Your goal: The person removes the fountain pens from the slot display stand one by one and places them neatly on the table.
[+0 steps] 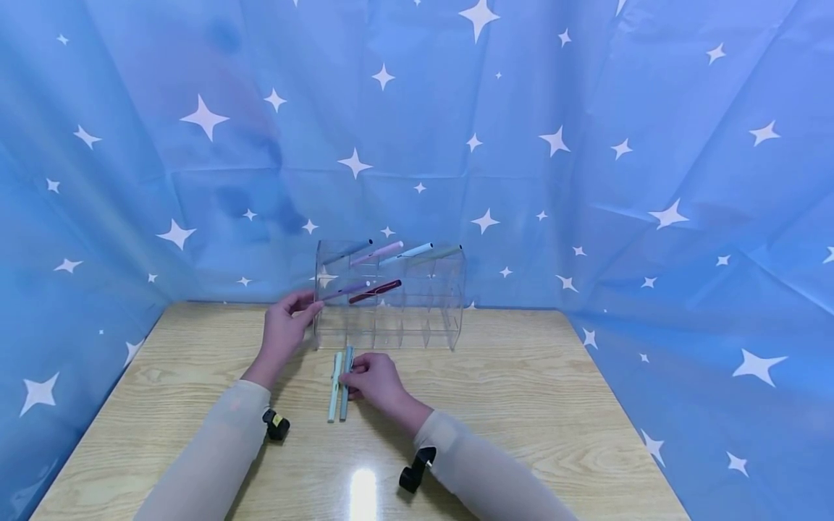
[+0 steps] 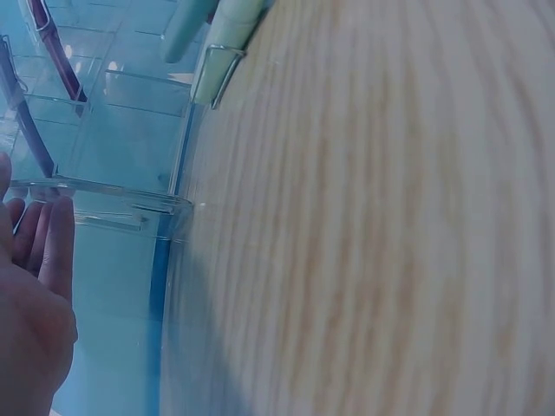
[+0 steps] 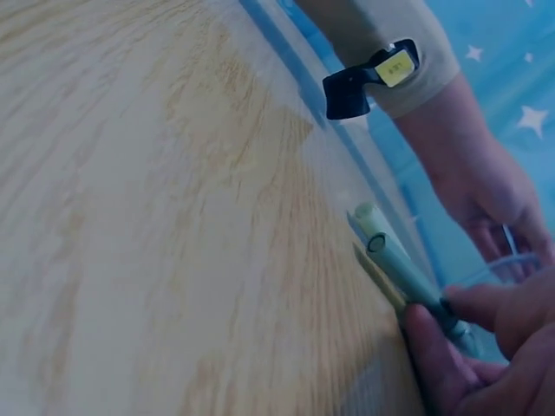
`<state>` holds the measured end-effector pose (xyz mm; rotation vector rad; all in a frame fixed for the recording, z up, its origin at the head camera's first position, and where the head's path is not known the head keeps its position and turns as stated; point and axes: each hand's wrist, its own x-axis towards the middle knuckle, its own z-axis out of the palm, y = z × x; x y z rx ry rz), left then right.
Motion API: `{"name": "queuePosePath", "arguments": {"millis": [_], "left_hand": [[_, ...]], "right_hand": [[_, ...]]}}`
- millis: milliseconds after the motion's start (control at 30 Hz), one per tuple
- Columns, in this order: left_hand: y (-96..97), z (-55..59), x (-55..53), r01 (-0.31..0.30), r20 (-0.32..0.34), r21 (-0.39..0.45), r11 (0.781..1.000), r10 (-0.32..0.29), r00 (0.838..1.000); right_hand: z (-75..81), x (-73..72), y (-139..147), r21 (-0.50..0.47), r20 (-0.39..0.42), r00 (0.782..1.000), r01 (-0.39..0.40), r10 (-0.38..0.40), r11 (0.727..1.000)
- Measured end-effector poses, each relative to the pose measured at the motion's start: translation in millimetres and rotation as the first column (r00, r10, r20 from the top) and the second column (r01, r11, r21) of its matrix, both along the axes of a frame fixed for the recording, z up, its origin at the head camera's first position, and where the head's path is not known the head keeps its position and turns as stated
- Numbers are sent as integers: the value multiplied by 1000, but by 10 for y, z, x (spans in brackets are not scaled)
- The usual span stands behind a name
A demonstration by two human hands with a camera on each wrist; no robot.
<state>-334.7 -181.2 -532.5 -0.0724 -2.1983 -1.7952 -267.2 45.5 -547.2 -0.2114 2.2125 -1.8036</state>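
Observation:
A clear acrylic pen rack (image 1: 426, 339) stands at the back of the table with several capped pens slanted in its slots. At its left side my left hand (image 1: 287, 329) grips the wall edge, thumb in front and fingers on the outer side; these fingers (image 2: 57, 247) show in the left wrist view. Close to that thumb lies the purple pen (image 1: 345, 291) in the lower tier. My right hand (image 1: 380, 380) pinches a grey-green pen (image 1: 346, 401) between thumb and fingers, in front of the rack. Just left of it is a pale green pen (image 1: 334, 394).
In the lower tier a dark red pen (image 1: 376, 291) leans beside the purple one. Along the upper tier are a blue pen (image 1: 348, 251), a pink pen (image 1: 378, 252), a light blue pen (image 1: 410, 253) and a green pen (image 1: 446, 252). A starry blue curtain (image 1: 417, 130) hangs behind the wooden table (image 1: 521, 405).

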Motion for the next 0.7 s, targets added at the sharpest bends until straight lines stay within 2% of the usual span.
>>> {"name": "queuePosePath", "arguments": {"millis": [367, 700], "left_hand": [[5, 1, -8, -8, 7, -4, 1000, 8, 1000], [11, 11, 17, -1, 13, -2, 1000, 1, 1000]], "right_hand": [[76, 14, -61, 79, 8, 1000, -7, 6, 997], [66, 45, -74, 87, -2, 1000, 0, 0, 996]]}}
